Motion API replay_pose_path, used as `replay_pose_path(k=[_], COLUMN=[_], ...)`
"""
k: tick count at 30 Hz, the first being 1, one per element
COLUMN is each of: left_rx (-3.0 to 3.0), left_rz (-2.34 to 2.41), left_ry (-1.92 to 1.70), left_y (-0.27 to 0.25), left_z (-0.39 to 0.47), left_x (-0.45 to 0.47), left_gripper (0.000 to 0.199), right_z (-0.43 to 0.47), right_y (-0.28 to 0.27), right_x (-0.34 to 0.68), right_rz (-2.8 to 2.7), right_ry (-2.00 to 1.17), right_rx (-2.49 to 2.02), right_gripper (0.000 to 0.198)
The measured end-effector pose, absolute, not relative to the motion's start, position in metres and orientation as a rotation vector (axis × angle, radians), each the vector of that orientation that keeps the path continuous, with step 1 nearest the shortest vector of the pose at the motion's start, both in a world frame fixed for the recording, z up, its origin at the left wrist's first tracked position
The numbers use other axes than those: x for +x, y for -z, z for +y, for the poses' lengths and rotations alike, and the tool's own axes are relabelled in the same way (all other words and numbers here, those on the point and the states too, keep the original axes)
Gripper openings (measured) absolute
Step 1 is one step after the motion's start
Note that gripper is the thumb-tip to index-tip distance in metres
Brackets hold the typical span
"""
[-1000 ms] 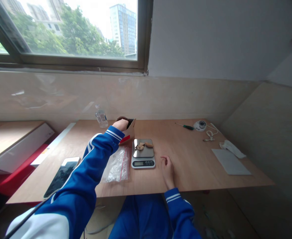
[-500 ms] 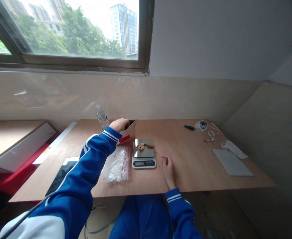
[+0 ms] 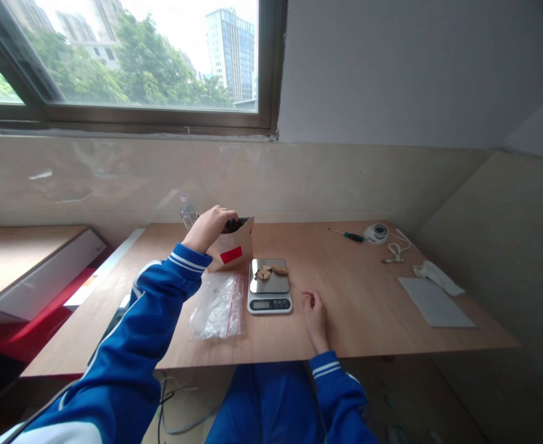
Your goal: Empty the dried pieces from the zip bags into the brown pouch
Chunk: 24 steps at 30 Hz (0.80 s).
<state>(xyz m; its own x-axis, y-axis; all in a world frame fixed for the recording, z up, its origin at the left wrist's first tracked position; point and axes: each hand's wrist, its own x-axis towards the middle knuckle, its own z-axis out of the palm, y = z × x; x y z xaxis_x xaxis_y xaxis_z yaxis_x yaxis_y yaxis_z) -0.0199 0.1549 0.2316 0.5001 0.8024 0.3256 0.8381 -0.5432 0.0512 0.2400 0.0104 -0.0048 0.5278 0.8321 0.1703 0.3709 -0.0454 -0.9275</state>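
Observation:
My left hand is at the mouth of a brown paper bag with a red label, fingers curled down by its dark opening. What those fingers hold, if anything, is hidden. To the right of the bag stands a kitchen scale with a steel plate. On the plate lie several tan dried slices and a longer tan piece. My right hand rests on the table beside the scale, its fingers loosely curled in with nothing seen in them. A clear zip bag lies flat left of the scale.
A plastic bottle stands behind my left hand. At the right are a screwdriver, a white dome camera with its cable, a white cloth and a pale sheet. A dark tablet is partly behind my left sleeve.
My left hand has risen from inside the paper bag and drawn back to the left, so more of the bag and its label shows. My right hand has stayed in place.

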Motion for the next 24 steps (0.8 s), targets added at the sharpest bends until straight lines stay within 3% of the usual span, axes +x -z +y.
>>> replay_pose_path(k=[6, 10, 13, 17, 21, 24], left_rx=[-2.503, -2.778, -3.148, -3.188, -3.092, -2.995], left_rz=[-1.453, -1.644, -1.778, -1.884, -1.994, -2.12], left_ry=[1.199, 1.762, 1.896, 1.983, 1.808, 1.802], left_y=[-0.24, -0.204, -0.157, -0.109, -0.094, -0.09], left_z=[0.12, 0.086, 0.069, 0.058, 0.055, 0.055], left_x=[-0.009, 0.021, 0.043, 0.059, 0.062, 0.062], left_gripper=[0.027, 0.025, 0.027, 0.025, 0.025, 0.027], right_z=[0.011, 0.012, 0.012, 0.014, 0.018, 0.023], right_y=[0.003, -0.01, -0.032, -0.058, -0.062, -0.053], right_x=[0.239, 0.226, 0.209, 0.193, 0.188, 0.19], right_rz=[-1.004, -0.865, -0.893, -0.926, -0.882, -0.776], right_ry=[-0.562, -0.675, -0.834, -1.082, -1.163, -1.133], right_rx=[-1.616, -1.508, -1.341, -1.091, -1.012, -1.05], right_gripper=[0.024, 0.034, 0.046, 0.048, 0.035, 0.038])
